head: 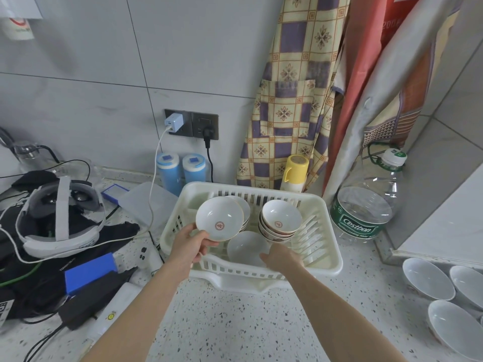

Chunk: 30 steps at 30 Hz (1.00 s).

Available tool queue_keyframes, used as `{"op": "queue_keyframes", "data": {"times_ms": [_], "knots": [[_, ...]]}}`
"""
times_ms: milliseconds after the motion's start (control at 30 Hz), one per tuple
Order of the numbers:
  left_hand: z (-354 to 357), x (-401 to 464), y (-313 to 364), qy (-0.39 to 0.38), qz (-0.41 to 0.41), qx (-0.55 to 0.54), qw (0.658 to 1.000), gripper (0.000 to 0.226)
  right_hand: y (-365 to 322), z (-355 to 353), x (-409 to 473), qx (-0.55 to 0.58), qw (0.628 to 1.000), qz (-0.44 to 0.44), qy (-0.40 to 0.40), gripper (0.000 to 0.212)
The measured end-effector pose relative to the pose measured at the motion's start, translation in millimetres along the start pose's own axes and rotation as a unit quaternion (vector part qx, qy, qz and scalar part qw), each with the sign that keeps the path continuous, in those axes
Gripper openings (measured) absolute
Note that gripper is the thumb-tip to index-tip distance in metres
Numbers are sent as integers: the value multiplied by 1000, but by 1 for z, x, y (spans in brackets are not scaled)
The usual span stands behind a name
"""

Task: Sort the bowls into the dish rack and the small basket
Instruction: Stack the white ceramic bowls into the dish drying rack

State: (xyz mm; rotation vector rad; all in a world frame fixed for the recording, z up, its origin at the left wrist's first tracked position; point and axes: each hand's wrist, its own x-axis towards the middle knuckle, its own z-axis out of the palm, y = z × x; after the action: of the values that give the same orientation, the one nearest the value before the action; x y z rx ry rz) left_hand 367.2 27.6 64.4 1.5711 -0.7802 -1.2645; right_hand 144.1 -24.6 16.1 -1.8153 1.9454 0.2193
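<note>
**Operator:** Porcelain first. What do the hands hold?

**Technician:** The left hand (188, 242) pinches a red-crested bowl (219, 218) at its lower rim, thumb on the inside edge, and tilts it so the interior faces the camera. It is held above the left half of the dish rack (329, 262), probably so it can go onto the stack of like bowls behind it (243, 205). The right hand (282, 257) reaches over the rack's near wall, with its fingers curled at the edge of a plain white bowl (245, 246) lying in the rack; whether it has a firm grip, I cannot tell.

**Operator:** Describe the sorted items.

**Technician:** A nested stack of crested bowls (281, 220) stands upright in the rack's middle, beside the slotted plate section. Each has a white interior, a red emblem at the bottom and a patterned outer band. Plain bowls (428, 278) rest on the tabletop (248, 322) at the far right, well apart from the rack. Grouping by pattern appears intended.

**Operator:** The small basket?

**Technician:** No basket can be identified in this view.
</note>
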Motion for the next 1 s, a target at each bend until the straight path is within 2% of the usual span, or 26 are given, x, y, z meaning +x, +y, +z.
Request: {"op": "queue_keyframes", "data": {"times_ms": [67, 167, 267, 333, 433, 567, 633, 733, 1000], "knots": [[0, -1, 2, -6, 0, 10, 1000, 32, -2, 0, -3, 22, 999, 15, 23, 40], [3, 0, 6, -7, 6, 43, 999, 31, -5, -3, -12, 91, 990, 35, 98, 32], [11, 2, 12, -22, 23, 90, 995, 28, -5, -6, -19, 177, 968, 13, 178, 32], [19, 3, 14, -40, 29, 121, 991, 23, -3, -7, -23, 229, 953, -10, 197, 38], [29, 5, 14, -52, 26, 189, 980, 16, 1, -9, -26, 291, 943, -43, 154, 44], [39, 9, 16, -76, 14, 252, 965, 11, 6, -14, -26, 350, 928, -70, 103, 26], [42, 11, 16, -90, 8, 270, 959, 10, 8, -17, -26, 338, 934, -75, 82, 20], [45, 15, 15, -104, 2, 283, 953, 8, 9, -17, -26, 314, 943, -72, 82, 23], [45, 27, 4, -89, 29, 358, 929, 10, 5, -16, -24, 250, 965, -29, 75, 16]]}}
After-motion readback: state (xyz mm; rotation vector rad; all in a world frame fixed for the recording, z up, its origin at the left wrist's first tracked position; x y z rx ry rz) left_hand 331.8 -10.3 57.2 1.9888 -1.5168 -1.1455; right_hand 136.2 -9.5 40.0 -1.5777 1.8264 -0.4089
